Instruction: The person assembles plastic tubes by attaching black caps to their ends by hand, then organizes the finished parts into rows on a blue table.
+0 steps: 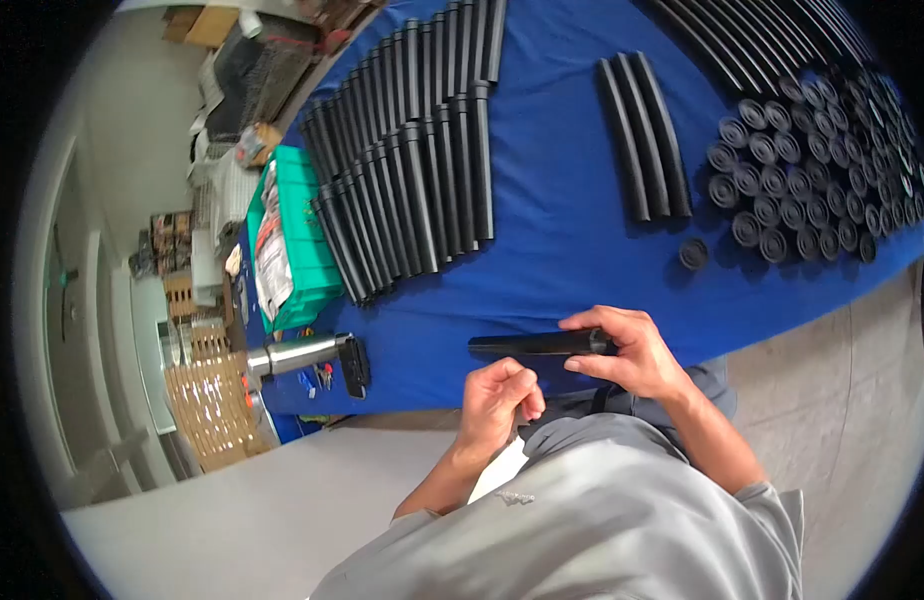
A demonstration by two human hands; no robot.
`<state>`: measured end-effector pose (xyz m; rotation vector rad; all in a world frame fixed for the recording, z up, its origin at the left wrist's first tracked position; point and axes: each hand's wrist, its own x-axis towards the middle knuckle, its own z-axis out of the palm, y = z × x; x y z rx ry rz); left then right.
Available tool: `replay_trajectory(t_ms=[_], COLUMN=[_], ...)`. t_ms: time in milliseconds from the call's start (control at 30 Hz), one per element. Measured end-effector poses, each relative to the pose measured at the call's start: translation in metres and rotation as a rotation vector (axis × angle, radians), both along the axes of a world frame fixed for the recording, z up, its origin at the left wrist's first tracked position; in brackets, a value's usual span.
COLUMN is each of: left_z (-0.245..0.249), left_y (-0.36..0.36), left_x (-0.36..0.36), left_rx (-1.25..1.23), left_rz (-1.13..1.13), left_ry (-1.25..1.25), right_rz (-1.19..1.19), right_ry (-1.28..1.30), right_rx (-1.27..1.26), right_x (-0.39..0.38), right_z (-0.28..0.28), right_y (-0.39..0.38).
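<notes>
A black tube (527, 345) lies crosswise at the near edge of the blue-covered table, its right end towards my right hand (639, 352). The fingers and thumb of that hand are closed around this end, where a dark round opening or cap shows. My left hand (497, 402) is just below the tube's left half, fingers curled and thumb pressed in. Whether it holds anything small is hidden. Beyond my right hand, a single round black cap (693, 254) stands apart on the cloth.
Rows of capped black tubes (412, 180) lie at the back left; three plain tubes (642, 140) lie further right. Many round caps (782, 180) cluster at the right. A green bin (307, 240), a metal flask (297, 355) and a black phone-like object (355, 366) sit at the left.
</notes>
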<state>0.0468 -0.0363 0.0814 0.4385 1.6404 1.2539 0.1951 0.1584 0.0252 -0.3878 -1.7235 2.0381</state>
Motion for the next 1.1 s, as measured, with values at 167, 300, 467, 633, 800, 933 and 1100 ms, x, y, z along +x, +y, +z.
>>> replay_trajectory(t_ms=[167, 300, 467, 633, 800, 933, 1100], left_z=[-0.017, -0.045, -0.034, -0.05, -0.065, -0.027, 0.001], left_y=[-0.012, -0.01, 0.012, 0.011, 0.001, 0.018, 0.017], left_x=[-0.003, 0.001, 0.005, -0.005, -0.008, -0.009, -0.055], left_rx=[0.037, 0.325, 0.423, 0.481, 0.437, 0.424, 0.449], left_rz=[-0.007, 0.206, 0.411, 0.44, 0.411, 0.43, 0.243], left_ry=[-0.694, -1.143, -1.014, -1.088, -1.036, -0.713, -0.413], right_rz=[0.026, -0.017, -0.029, -0.099, -0.132, 0.012, 0.049], right_ry=[0.093, 0.138, 0.041, -0.04, -0.068, 0.005, -0.034], right_rx=[-0.026, -0.015, -0.071, -0.039, 0.024, 0.198, 0.007], right_x=[0.0, -0.001, -0.001, -0.003, -0.004, -0.007, -0.004], right_z=[-0.008, -0.013, -0.006, -0.004, -0.004, -0.005, -0.007], right_y=[-0.001, -0.004, -0.003, -0.002, -0.005, -0.004, -0.006])
